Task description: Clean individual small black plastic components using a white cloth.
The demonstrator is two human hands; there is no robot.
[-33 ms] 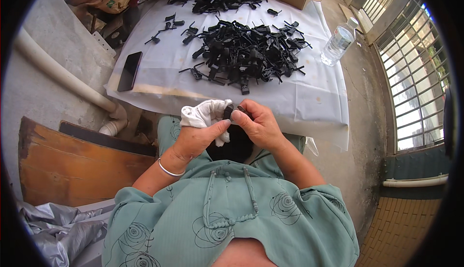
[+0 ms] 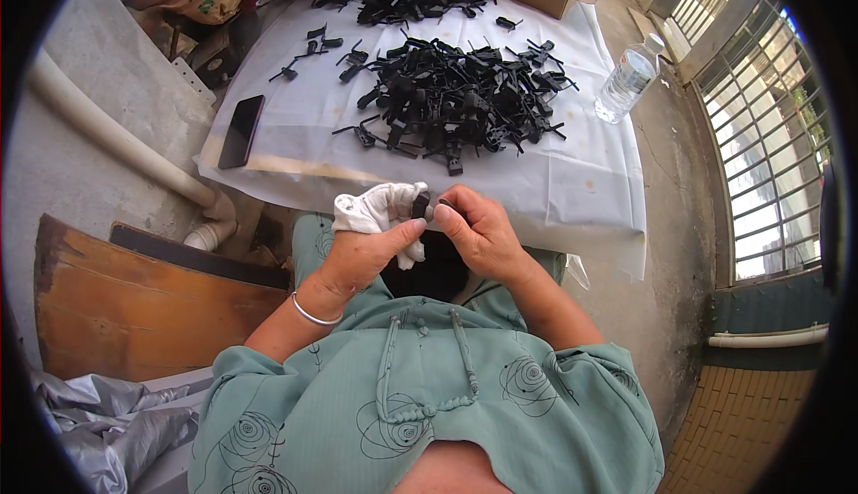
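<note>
Left hand (image 2: 371, 246) holding black part (image 2: 420, 206), white cloth (image 2: 362, 211), right hand (image 2: 485, 236) pinching dark piece (image 2: 450, 206)

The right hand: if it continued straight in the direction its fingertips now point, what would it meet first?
Probably the small black part at the left hand, just beside the right hand's fingertips; the white cloth lies beyond. Depth is unclear.

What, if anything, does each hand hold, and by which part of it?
The left hand, partly under white cloth, holds a small black part near its lower visible end. The right hand pinches a dark piece; which part cannot be told.
</note>
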